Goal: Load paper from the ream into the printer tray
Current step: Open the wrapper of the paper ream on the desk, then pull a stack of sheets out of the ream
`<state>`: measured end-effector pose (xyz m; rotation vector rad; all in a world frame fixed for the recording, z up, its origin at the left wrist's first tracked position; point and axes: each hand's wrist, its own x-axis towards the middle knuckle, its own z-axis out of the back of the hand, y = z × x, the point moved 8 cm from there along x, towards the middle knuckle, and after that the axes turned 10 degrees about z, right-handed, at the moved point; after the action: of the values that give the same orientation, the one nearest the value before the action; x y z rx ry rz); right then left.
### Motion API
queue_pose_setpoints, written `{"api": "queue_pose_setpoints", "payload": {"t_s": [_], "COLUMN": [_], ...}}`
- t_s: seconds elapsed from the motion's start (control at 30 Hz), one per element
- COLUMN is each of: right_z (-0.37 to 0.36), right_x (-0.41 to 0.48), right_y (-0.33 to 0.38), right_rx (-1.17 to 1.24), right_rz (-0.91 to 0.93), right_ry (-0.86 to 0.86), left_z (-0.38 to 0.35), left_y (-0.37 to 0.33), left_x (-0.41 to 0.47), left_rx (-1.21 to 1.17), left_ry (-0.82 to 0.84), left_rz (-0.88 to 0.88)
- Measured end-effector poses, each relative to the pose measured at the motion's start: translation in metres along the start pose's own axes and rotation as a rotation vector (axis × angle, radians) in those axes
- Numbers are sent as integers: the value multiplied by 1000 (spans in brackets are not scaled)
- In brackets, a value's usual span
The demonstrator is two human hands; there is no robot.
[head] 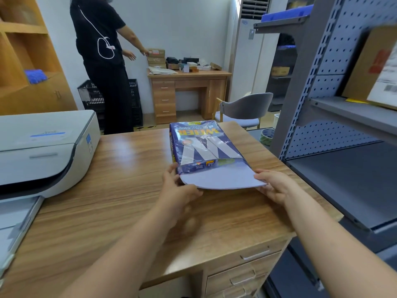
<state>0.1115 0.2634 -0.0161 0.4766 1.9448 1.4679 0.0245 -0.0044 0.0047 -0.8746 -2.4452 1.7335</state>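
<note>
A blue-wrapped ream (206, 147) lies on the wooden desk (120, 190), its near end open. White paper (221, 179) sticks out of that end toward me. My left hand (178, 188) grips the paper's near left corner. My right hand (272, 186) holds the near right corner. The white printer (43, 151) stands at the desk's left, and its paper tray (15, 224) juts out at the lower left.
A grey metal shelving unit (335, 117) stands close on the right, with a cardboard box (373, 67) on a shelf. A person in black (103, 61) stands beyond the desk near another desk (189, 91). A grey chair (247, 110) sits behind the ream.
</note>
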Motion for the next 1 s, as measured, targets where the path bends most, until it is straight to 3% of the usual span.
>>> {"api": "queue_pose_setpoints", "payload": {"t_s": [0.1,0.27,0.47,1.0], "right_z": [-3,-8,-3,14], "right_x": [-2,-7,-10,-25], "right_y": [0,-1,2,-1], "right_rx": [-4,39,10,-86], "right_rz": [-12,-26,21,12], "right_ry": [12,21,22,43], "left_z": [5,12,18,22], "left_y": [-6,-6,1,13], "left_x": [-6,-2,14,14], "left_rx": [-333,-238,11,74], "left_ry": [11,-26,-72,-54], "left_rz": [244,449,499,493]}}
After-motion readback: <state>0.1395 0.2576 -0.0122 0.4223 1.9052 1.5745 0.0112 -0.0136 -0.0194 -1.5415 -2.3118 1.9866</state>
